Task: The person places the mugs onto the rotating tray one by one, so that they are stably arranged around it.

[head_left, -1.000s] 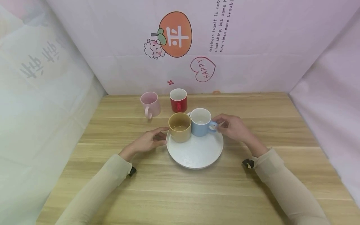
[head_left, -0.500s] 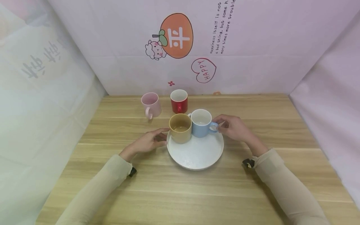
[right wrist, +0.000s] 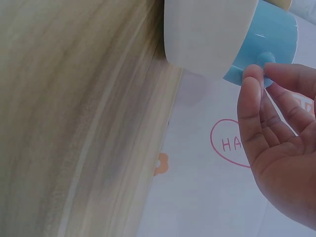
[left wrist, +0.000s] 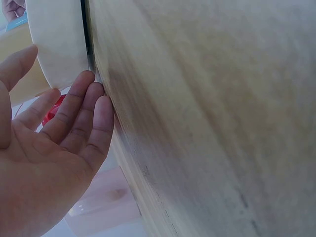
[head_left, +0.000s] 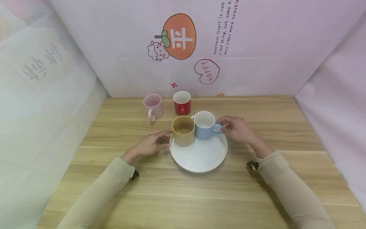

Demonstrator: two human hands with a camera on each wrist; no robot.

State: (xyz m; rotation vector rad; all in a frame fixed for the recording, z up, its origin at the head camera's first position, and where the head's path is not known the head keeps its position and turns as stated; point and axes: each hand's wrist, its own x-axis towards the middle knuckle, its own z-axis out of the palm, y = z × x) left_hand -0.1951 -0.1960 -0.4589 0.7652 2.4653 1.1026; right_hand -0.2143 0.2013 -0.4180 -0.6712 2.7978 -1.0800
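A round white stand (head_left: 200,159) bears a tan mug (head_left: 183,140) at its back left and a light blue mug (head_left: 204,132) with a white inside beside it. My right hand (head_left: 238,129) pinches the blue mug's handle (head_left: 218,128) between thumb and fingers, as the right wrist view shows. At the stand's left edge is my left hand (head_left: 150,143), fingers loosely extended and holding nothing. Its thumb tip and fingertips reach the stand's side wall (left wrist: 59,39) in the left wrist view, close over the table.
Behind the stand a red mug (head_left: 182,106) and a pink mug (head_left: 154,109) stand upright, handles toward me. All rests on a wood-grain table (head_left: 183,200), with printed white cloth (head_left: 257,63) hanging at the back and both sides.
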